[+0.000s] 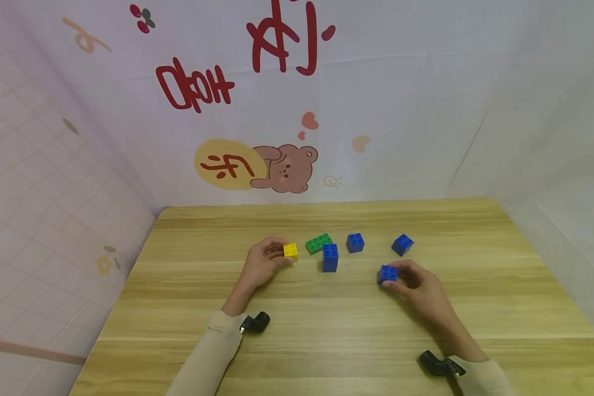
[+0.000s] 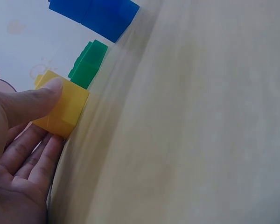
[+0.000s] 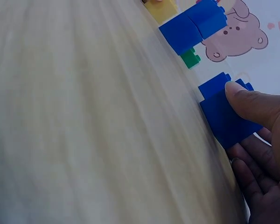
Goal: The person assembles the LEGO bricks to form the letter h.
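My left hand [image 1: 264, 260] pinches a yellow toy building brick [image 1: 290, 252] between thumb and fingers, low at the tabletop. In the left wrist view the thumb lies across the near face of that yellow brick [image 2: 67, 107]. To the right, my right hand [image 1: 423, 286] grips a blue brick [image 1: 388, 274], its thumb on the side facing me. Between the hands stands a stack of two blue bricks [image 1: 329, 258]. Just behind it lies a flat green brick [image 1: 318, 242], partly hidden by the stack.
Two more blue bricks sit farther back, one near the middle [image 1: 355, 242] and another at the right [image 1: 402, 245]. The wooden table [image 1: 297, 341] ends at a cloth backdrop [image 1: 401, 99] with printed drawings. Both wrists carry a black camera mount [image 1: 255, 322].
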Available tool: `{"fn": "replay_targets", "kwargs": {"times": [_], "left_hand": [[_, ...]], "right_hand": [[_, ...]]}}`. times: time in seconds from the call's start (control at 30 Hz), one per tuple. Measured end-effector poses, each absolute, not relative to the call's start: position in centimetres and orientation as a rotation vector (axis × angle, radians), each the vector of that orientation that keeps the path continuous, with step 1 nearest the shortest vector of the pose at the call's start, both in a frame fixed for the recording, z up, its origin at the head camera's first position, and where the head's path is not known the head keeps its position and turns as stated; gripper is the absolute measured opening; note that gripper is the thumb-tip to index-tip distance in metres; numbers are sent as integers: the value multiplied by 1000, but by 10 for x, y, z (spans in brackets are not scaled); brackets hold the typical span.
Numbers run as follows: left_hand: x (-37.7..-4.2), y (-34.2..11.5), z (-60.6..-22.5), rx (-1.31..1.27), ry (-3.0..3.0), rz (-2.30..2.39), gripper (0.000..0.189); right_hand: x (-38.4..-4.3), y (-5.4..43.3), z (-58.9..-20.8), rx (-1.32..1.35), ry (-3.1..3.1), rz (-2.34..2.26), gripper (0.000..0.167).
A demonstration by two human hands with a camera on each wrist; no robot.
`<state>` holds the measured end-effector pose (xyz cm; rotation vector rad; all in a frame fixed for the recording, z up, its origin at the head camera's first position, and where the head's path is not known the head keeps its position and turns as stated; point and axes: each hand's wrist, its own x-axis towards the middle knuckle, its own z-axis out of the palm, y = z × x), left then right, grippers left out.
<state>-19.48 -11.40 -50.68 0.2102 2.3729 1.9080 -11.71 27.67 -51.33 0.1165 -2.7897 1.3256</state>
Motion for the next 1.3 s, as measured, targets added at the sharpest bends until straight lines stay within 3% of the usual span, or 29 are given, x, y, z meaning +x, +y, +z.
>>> {"fn": "replay_targets", "kwargs": {"times": [1.3], "left_hand": [[-186,-105,-504,200,2395,1867,38]], "right_hand": [[-120,240,-513,221,-2776,1456,38]]}}
